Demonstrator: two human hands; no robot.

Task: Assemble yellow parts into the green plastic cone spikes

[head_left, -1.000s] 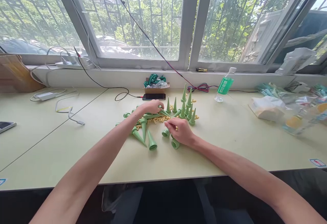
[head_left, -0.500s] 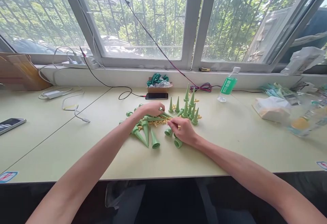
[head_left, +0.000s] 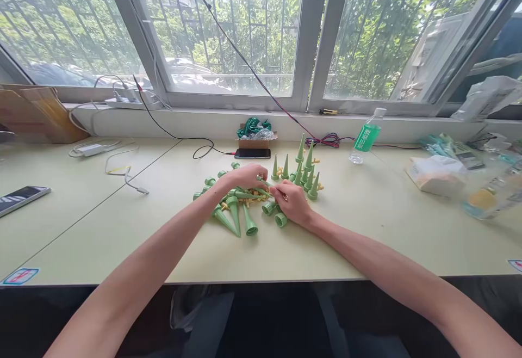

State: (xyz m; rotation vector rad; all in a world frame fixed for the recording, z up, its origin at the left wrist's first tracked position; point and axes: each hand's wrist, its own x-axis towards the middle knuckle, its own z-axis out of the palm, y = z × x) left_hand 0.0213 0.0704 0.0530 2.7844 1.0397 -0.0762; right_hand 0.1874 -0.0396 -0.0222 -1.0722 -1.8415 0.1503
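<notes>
My left hand [head_left: 252,176] is closed around a green plastic spike [head_left: 264,182] that slants toward the right hand. The fingers of my right hand [head_left: 292,201] are pinched together at the spike's tip, and a small yellow peg [head_left: 286,198] shows within them. Under and beside the hands lie several loose green spikes [head_left: 234,211] and a heap of small yellow pegs [head_left: 250,199]. Two green caps [head_left: 280,220] rest by my right hand. Behind it, several green spikes [head_left: 309,158] stand upright, points up, some with yellow pegs at their sides.
A dark phone [head_left: 253,153] lies before a small box [head_left: 256,143] at the window wall. To the right are a bottle with a green label [head_left: 366,137] and a tissue pack [head_left: 436,174]. Cables [head_left: 122,170] and another phone [head_left: 24,199] lie at left.
The hands have come closer together, with the right fingers now at the spike's tip. The whole view has shifted slightly. A loose spike near the front has turned a little.
</notes>
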